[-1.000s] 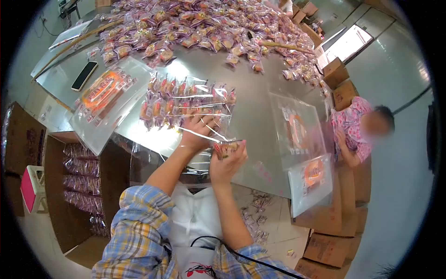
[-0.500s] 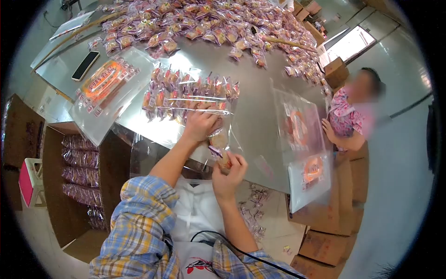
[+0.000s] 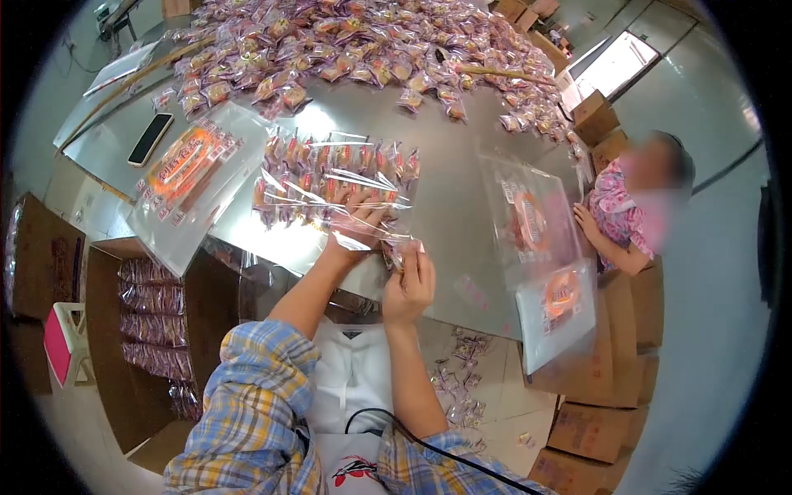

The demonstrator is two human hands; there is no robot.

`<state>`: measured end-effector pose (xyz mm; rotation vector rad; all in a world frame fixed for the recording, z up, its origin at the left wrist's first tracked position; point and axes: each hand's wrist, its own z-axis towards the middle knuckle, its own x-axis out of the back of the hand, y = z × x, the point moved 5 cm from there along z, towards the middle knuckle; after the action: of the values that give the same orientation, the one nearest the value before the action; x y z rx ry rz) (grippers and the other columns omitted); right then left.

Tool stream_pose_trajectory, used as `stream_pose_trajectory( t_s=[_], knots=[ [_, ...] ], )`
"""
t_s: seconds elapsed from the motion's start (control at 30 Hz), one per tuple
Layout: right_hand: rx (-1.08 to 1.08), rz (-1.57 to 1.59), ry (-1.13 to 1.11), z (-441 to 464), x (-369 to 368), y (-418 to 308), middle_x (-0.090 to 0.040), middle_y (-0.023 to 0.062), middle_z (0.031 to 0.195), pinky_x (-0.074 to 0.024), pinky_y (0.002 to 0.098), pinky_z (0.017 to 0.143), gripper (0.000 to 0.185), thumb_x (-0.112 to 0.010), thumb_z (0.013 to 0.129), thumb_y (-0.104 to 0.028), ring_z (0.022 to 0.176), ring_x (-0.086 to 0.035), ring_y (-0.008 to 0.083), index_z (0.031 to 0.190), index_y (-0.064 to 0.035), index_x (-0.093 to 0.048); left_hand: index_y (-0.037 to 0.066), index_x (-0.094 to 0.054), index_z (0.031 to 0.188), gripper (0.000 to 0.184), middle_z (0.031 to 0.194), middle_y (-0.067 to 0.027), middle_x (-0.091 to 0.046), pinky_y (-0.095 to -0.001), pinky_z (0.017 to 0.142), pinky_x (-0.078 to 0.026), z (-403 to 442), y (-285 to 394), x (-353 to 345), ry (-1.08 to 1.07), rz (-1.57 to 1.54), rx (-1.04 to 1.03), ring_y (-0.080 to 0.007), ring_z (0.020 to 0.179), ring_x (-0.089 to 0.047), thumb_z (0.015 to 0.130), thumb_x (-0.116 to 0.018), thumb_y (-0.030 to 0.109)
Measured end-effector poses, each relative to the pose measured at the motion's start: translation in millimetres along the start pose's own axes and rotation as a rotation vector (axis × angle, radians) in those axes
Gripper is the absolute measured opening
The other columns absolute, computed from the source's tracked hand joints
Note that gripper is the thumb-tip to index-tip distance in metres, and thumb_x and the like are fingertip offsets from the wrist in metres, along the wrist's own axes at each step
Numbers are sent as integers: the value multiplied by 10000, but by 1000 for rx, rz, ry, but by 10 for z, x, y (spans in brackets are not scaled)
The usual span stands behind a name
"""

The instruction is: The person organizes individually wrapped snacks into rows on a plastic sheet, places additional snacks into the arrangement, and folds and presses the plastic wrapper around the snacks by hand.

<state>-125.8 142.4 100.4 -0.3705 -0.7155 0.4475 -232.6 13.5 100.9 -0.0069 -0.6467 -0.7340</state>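
A clear plastic bag (image 3: 334, 177) lies on the metal table, filled with rows of small wrapped snacks (image 3: 285, 194). My left hand (image 3: 356, 224) reaches in at the bag's near end, under the film, its fingers stretched out against the nearest row. Just right of it, my right hand (image 3: 408, 285) pinches at the bag's near right corner. A purple-edged wrapped snack (image 3: 396, 252) shows at those fingertips, partly covered by film and fingers.
A large heap of wrapped snacks (image 3: 330, 49) covers the far table. Flat printed bags (image 3: 194, 161) and a phone (image 3: 151, 139) lie left; more bags (image 3: 557, 301) lie right. An open carton (image 3: 103, 330) holds packed bags. A person (image 3: 631, 202) stands at the right edge.
My right hand has moved up and slightly right with the wrapped snack, bringing it to the bag's corner. The bag's film now drapes over my left hand.
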Motion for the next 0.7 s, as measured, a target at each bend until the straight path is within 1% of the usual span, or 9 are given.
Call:
stream_pose_trajectory(
  t_s=[0.07,0.2,0.3,0.33,0.43,0.57,0.63,0.67,0.7],
  knots=[
    [-77,-46,-123,-2,-72,-29,-573,203,1484,-488,475,1071,621,-663,831,42,1300,-578,405,1443,-41,-604,177,-739,1165,454,1208,12,-713,-509,1119,-346,-35,-28,-30,-31,3,-3,-220,1206,-619,753,-797,359],
    [-18,198,-137,-124,-49,-338,-552,248,1473,-446,506,1134,676,-638,829,32,1371,-514,474,1491,10,-504,169,-743,1159,309,1272,58,-717,-459,1126,-346,16,20,51,-57,12,47,-153,1211,-611,868,-644,143],
    [-173,332,-81,-349,-67,-76,-557,241,1434,-457,461,1115,654,-648,840,51,1309,-559,427,1478,20,-509,146,-743,1159,341,1327,58,-711,-451,1112,-359,7,-55,5,-116,-92,184,-155,1217,-612,823,-689,135],
    [-219,370,-36,-341,-55,-33,-593,217,1374,-468,444,1096,625,-640,828,88,1275,-583,394,1442,15,-545,150,-748,1139,356,1326,52,-713,-457,1106,-359,46,-14,71,-32,-79,27,-159,1213,-616,785,-718,138],
    [-10,195,110,-216,49,-105,-626,194,1321,-473,463,1086,594,-648,834,90,1230,-602,383,1416,-2,-572,175,-761,1130,394,1216,40,-743,-449,1091,-368,53,42,85,-36,-41,80,-173,1184,-635,737,-778,204],
    [47,-64,43,-84,1,-160,-628,190,1349,-455,512,1105,586,-647,840,82,1281,-575,433,1411,-33,-579,184,-762,1189,486,1209,14,-740,-455,1099,-371,-36,7,-31,-64,47,57,-201,1186,-640,733,-830,339],
    [16,-35,20,-66,-119,-120,-618,193,1382,-441,534,1119,590,-645,845,74,1306,-555,468,1419,-45,-576,183,-754,1225,516,1230,5,-730,-456,1110,-367,46,38,75,-66,32,32,-210,1177,-638,740,-828,343],
    [45,-40,-9,-103,-198,-46,-564,218,1465,-415,544,1146,642,-647,842,50,1382,-497,476,1467,-48,-535,183,-720,1240,504,1222,7,-709,-524,1113,-346,62,53,72,-102,-120,108,-238,1199,-633,754,-798,292],
    [17,-54,-36,-59,-198,-105,-541,223,1486,-408,543,1154,661,-650,844,40,1393,-484,473,1484,-49,-515,172,-734,1242,482,1211,6,-719,-511,1099,-370,56,47,85,-84,-37,79,-241,1194,-635,766,-783,234]
  ],
)
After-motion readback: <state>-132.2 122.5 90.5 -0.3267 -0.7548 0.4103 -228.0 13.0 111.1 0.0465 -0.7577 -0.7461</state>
